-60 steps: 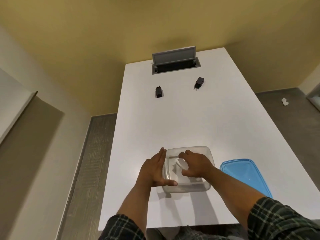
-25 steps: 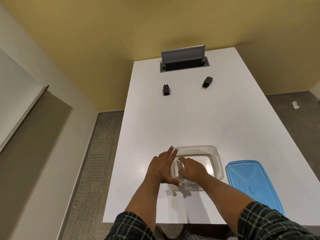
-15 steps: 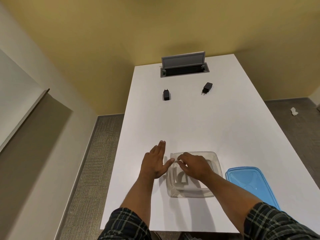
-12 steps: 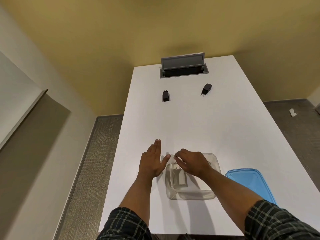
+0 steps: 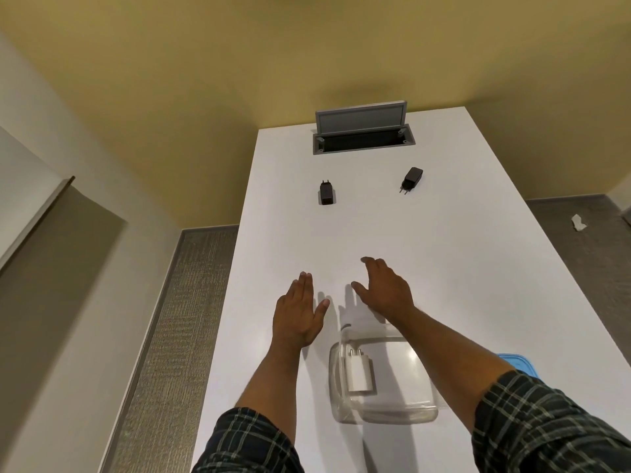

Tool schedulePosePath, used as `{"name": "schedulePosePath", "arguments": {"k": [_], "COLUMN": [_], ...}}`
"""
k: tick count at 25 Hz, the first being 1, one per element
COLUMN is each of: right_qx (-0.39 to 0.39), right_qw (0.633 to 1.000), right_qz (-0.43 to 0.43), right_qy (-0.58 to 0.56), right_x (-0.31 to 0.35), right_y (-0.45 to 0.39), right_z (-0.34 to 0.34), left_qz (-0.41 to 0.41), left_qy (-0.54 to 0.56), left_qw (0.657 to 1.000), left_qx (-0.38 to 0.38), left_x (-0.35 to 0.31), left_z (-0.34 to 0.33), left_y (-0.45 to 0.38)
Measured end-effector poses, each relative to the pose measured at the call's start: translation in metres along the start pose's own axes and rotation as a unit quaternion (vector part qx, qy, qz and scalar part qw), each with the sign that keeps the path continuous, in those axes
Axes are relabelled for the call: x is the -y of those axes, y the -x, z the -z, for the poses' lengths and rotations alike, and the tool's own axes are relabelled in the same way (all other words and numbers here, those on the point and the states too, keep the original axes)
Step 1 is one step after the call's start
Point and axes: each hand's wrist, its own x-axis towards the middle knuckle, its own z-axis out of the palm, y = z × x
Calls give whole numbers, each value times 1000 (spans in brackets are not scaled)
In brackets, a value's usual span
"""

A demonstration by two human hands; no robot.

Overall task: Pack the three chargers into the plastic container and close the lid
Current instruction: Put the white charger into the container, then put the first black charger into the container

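Note:
A clear plastic container (image 5: 392, 409) sits near the table's front edge, and a white charger (image 5: 359, 373) lies inside it at the left, prongs pointing away from me. Two black chargers lie far up the table, one on the left (image 5: 326, 192) and one on the right (image 5: 410, 178). The blue lid (image 5: 619, 365) shows only as a corner behind my right forearm. My left hand (image 5: 299, 310) hovers flat and empty just left of the container's far end. My right hand (image 5: 384, 290) is past the container's far rim, fingers spread, holding nothing.
The white table (image 5: 478, 268) runs away from me to a yellow wall. An open grey cable hatch (image 5: 362, 133) with its flap raised sits at the far end. Grey carpet lies on both sides, with a scrap of white paper (image 5: 578, 222) on the floor at the right.
My right hand let go of the white charger inside the container and moved forward past the rim. My left hand came off the container's side and opened flat. The view tilted forward.

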Motion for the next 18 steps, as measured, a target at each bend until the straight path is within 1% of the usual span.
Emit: {"name": "schedulePosePath", "arguments": {"k": [6,10,15,18], "right_qx": [22,42,37,15], "right_qw": [999,998,997,997], "right_qz": [-36,-39,-22,-15], "right_qy": [-2,33,66,68], "right_x": [6,11,18,22], "right_y": [-60,-106,-162,-197], "right_z": [-17,-34,-46,-53], "left_qz": [2,13,21,19], "left_qy": [-18,-2,32,15], "left_qw": [1000,999,999,1000], "left_qx": [16,32,36,9], "left_x": [25,46,61,62], "left_z": [-21,-37,-56,-70], "left_y": [-46,-78,-115,-133]}}
